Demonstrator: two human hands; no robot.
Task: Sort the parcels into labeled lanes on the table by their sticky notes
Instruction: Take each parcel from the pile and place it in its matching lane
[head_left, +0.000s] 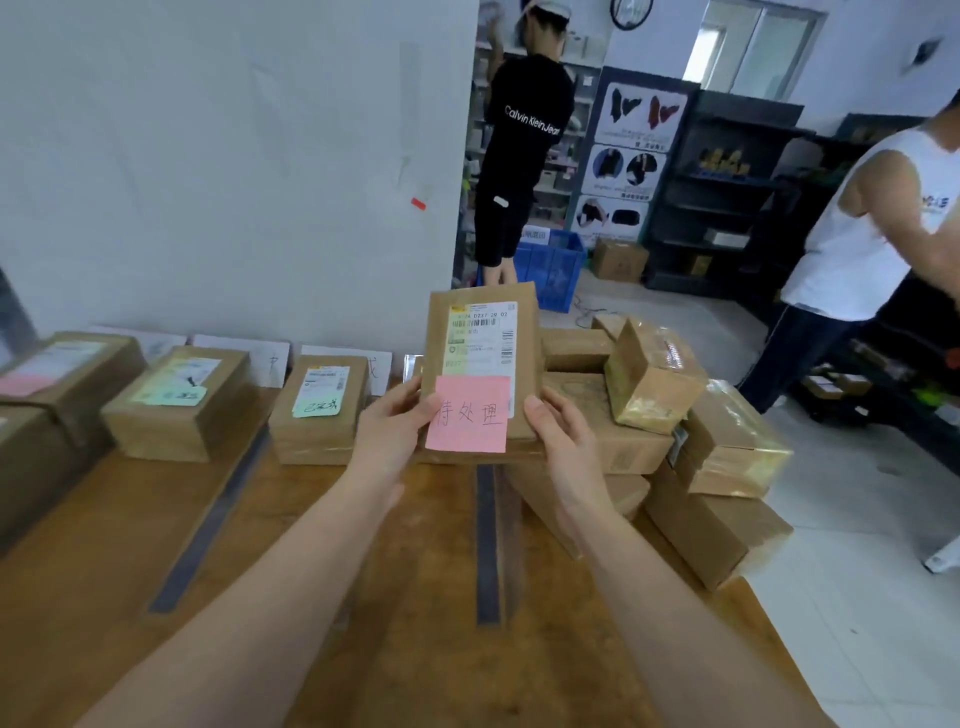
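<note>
One parcel (483, 338) between left hand (392, 431) and right hand (563, 436); four parcels (176, 415) (319, 431) (78, 384) (26, 457) left of them, a pile (654, 384) of at least six right. Two pink notes (467, 415) (23, 385), two green notes (174, 397) (317, 408).

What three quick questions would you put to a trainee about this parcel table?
1. True or false: the raised parcel is held by one hand only.
2. The sticky note on the raised parcel is: A green, B pink, C blue.
3. Fill in: the loose pile of parcels lies on the person's ____ side.

Key
1. False: the left hand and the right hand both grip it near its lower corners.
2. B.
3. Right.
</note>
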